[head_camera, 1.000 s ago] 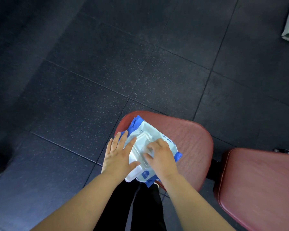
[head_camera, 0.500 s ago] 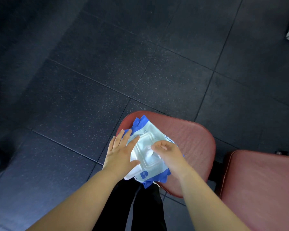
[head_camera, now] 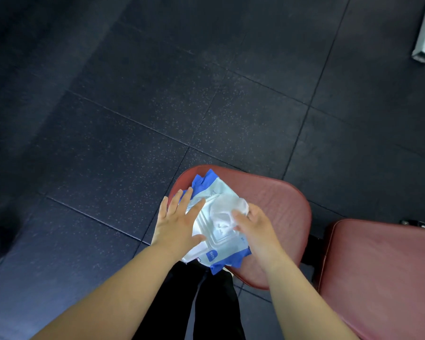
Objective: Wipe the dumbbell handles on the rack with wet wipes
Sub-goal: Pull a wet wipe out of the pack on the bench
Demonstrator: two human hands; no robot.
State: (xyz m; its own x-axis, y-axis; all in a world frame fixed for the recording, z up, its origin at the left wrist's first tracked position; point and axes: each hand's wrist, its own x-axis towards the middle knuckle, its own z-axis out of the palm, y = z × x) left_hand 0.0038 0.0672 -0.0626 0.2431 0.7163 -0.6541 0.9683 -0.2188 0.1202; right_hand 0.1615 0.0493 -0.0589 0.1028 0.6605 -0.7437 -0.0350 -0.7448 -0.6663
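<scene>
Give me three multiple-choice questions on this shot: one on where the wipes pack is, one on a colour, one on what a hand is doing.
1. Where does the wipes pack lie?
A. on the floor
B. on the red seat pad
C. on a rack

2. What colour are the pack's two ends?
A. blue
B. green
C. yellow

3. What is the right hand doing?
A. hanging idle
B. gripping a dumbbell
C. pinching a white wipe at the pack's opening

Answers:
1 B: the pack rests on the pad's rounded end.
2 A: blue edges show at the far and near ends.
3 C: its fingers pinch the wipe, while the left hand presses flat on the pack.
</scene>
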